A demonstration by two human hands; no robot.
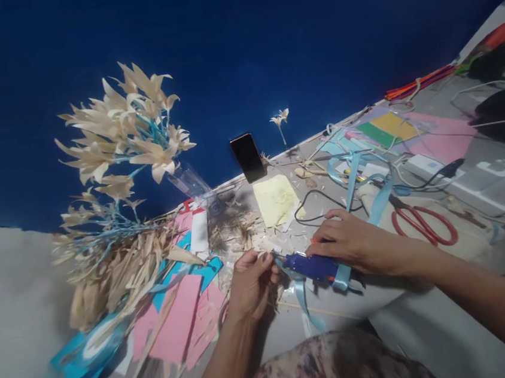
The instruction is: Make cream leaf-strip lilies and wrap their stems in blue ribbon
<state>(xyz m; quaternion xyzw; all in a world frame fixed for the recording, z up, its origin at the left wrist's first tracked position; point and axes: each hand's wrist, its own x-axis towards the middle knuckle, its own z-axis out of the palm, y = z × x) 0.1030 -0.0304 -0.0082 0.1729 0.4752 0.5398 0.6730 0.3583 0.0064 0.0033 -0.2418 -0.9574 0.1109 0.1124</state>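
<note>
My right hand (352,240) grips a blue glue gun (310,265) lying low over the grey table (382,301), its nozzle pointing left. My left hand (250,285) is closed just at the nozzle tip, pinching a small piece I cannot make out. A light blue ribbon (303,301) trails down from under the gun, and another strip runs up past my right wrist. A thin stick (319,312) lies below the gun.
A bouquet of cream husk flowers (124,130) on blue stems stands at the left in a clear vase (191,183). Pink and blue paper scraps (180,317), a yellow sheet (276,200), a phone (248,157), red scissors (422,222), coloured papers and power strips (481,180) surround the hands.
</note>
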